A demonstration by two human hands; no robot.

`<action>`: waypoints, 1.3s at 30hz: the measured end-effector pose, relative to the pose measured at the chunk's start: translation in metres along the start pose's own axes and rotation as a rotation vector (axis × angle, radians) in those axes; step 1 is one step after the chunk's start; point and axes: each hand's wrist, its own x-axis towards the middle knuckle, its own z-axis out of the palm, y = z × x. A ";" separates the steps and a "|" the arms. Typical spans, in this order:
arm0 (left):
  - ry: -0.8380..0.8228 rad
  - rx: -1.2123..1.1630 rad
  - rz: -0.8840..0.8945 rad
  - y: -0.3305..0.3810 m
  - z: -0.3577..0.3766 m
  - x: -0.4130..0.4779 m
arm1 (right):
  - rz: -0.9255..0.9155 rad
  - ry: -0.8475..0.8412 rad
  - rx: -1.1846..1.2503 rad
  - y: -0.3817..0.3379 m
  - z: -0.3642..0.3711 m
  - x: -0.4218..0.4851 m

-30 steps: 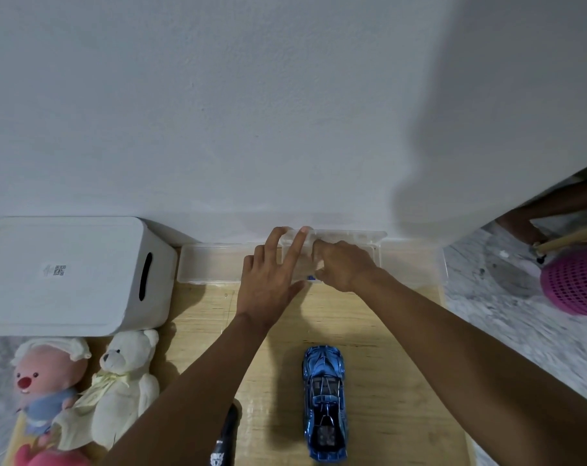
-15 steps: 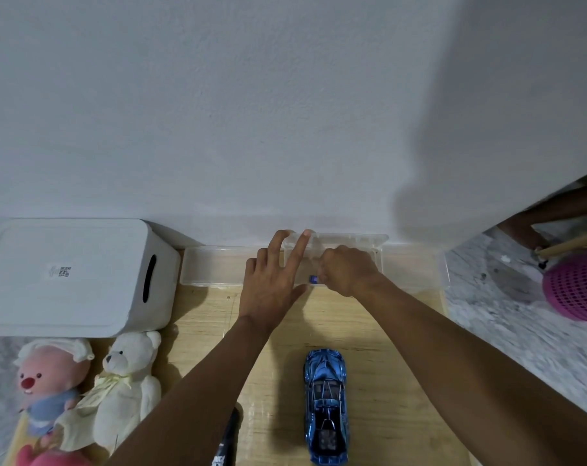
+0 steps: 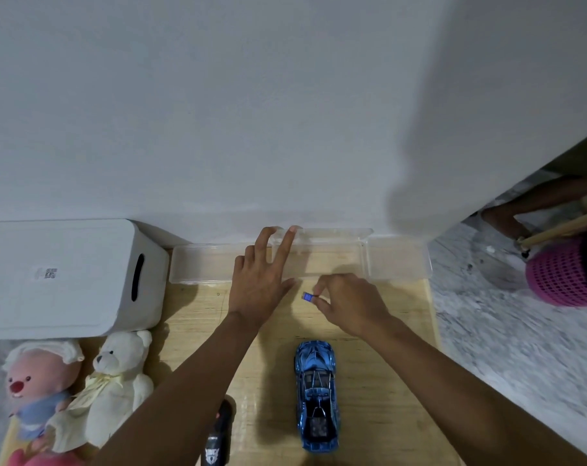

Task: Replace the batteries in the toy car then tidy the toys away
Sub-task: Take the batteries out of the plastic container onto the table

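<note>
Blue and glossy, the toy car [image 3: 316, 395] sits nearest me on the wooden board [image 3: 386, 398], nose pointing away toward the wall. Just left of it, at the lower edge, lies a black object [image 3: 218, 438] half hidden under my left forearm; I cannot tell what it is. Further left, a white teddy bear [image 3: 117, 381] leans beside a pink plush [image 3: 40, 381].

Beyond the car, my right hand [image 3: 349, 304] pinches a small blue battery [image 3: 307, 297] between thumb and fingertips, held just above the board. My left hand [image 3: 258, 284] lies flat and spread, grasping nothing, its fingers reaching over the near wall of the clear plastic tray [image 3: 396, 260].

The tray runs along the wall. A white storage box [image 3: 67, 277] stands to its left, and a pink basket [image 3: 564, 274] sits far right on the marbled floor.
</note>
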 end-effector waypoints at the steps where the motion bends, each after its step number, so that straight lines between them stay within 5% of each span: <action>1: 0.001 0.007 0.000 0.000 0.000 0.000 | 0.011 -0.019 0.002 0.003 0.006 -0.003; 13: 0.029 0.060 0.007 0.002 0.000 -0.001 | 0.015 0.101 -0.147 0.008 0.044 0.000; 21: 0.007 0.059 -0.003 0.001 0.001 -0.001 | -0.051 -0.047 0.201 0.017 0.040 -0.009; 39: -0.023 0.038 0.005 -0.001 0.001 0.001 | -0.235 0.104 -0.001 0.028 0.055 0.005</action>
